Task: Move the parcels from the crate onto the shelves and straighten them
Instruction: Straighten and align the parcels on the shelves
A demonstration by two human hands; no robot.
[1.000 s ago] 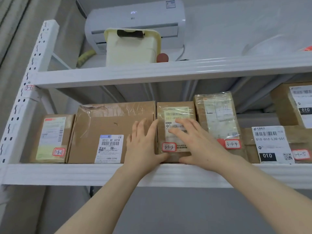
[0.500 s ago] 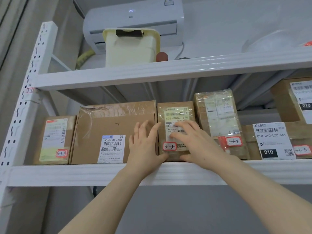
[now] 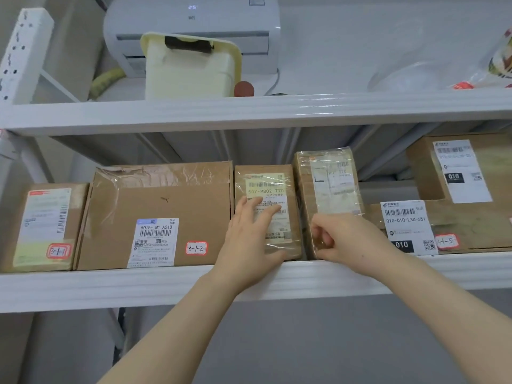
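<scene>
Our left hand (image 3: 250,245) presses flat, fingers straight and close together, on the 507-P802 parcel (image 3: 266,181). Our right hand (image 3: 352,239) pinches the tilted film-wrapped parcel (image 3: 329,184) by its lower corner. Both parcels stand at the shelf (image 3: 138,284) edge, so slick film may slip and topple one.

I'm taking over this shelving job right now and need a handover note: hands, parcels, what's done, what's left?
Left hand: flat on the front of the 507-P802 parcel.
Right hand: pinches the lower left corner of the wrapped parcel beside it.
Done: both stand on the shelf, with the 3-1-1 parcel and 3-1-2 box to their left, the 010 parcel to their right.
Left: the wrapped parcel looks slightly askew; square it up. Crate out of view, so remaining parcels unknown.
</scene>
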